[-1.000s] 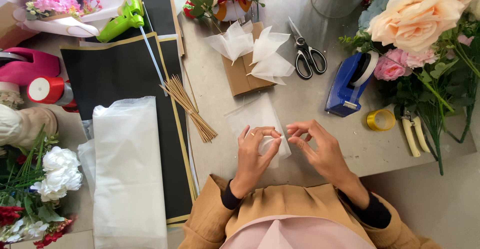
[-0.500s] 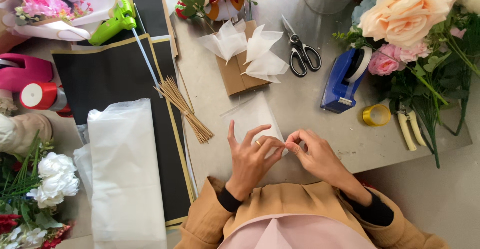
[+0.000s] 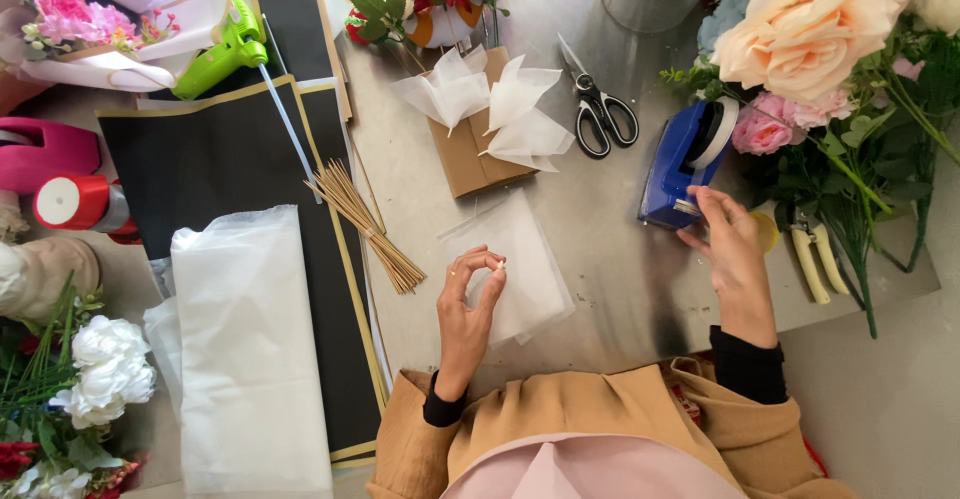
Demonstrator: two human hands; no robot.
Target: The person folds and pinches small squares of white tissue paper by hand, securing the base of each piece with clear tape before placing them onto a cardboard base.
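Right grip at tape dispenser

A: the tabletop looks like dull brushed metal, smooth. The sheet under the left hand is thin translucent paper, matt.

B: yep, and the tape dispenser by the right hand is glossy blue plastic. The skewers look like raw wood.
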